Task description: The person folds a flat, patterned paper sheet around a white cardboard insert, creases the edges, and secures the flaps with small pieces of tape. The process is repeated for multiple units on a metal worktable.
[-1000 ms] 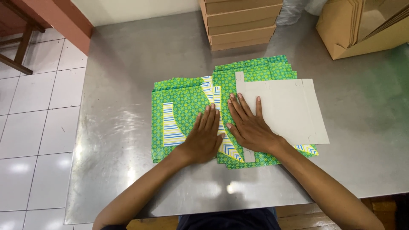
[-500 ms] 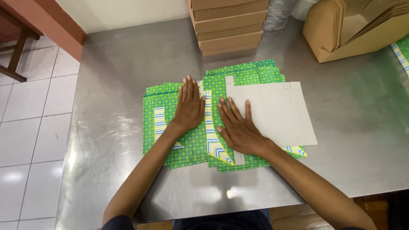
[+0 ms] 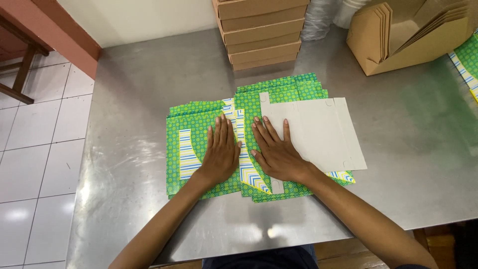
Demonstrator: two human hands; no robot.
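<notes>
A stack of flat green patterned cardboard sheets (image 3: 191, 122) with yellow and blue striped panels lies on the steel table (image 3: 129, 89). A grey sheet (image 3: 318, 132), plain side up, rests on the stack's right half. My left hand (image 3: 221, 152) presses flat on the green sheet, fingers together. My right hand (image 3: 276, 152) lies flat beside it, fingers spread, over the left edge of the grey sheet. Neither hand grips anything.
A stack of brown flat boxes (image 3: 261, 32) stands at the table's back edge. A brown open carton (image 3: 406, 35) with folded cardboard inside sits at the back right. More green sheets (image 3: 468, 57) show at the far right. White floor tiles (image 3: 35, 149) lie left of the table.
My left hand slid up onto the green sheet, then back toward me. My right hand stayed pressed on the grey sheet's left edge.
</notes>
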